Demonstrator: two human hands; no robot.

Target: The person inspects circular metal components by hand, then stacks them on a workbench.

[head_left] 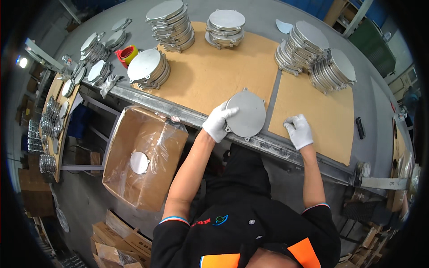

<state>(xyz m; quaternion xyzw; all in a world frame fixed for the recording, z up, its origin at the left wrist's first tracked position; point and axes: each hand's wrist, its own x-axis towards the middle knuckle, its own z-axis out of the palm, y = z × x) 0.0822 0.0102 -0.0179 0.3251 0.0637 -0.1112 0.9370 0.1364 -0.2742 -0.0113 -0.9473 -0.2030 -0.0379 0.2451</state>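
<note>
My left hand, in a white glove, grips the left edge of a round grey metal cover with small lugs on its rim. The thumb lies on the flat face, and the cover is tilted up over the table's front edge. To its right, my gloved right hand is apart from the cover, above a cardboard sheet. Its fingers are curled into a pinch; whether anything small is between them cannot be seen.
Stacks of similar covers stand along the back, including a left stack and a right stack. Tape rolls lie at the left, a black cutter-like tool at the right. A plastic-lined carton below holds one cover.
</note>
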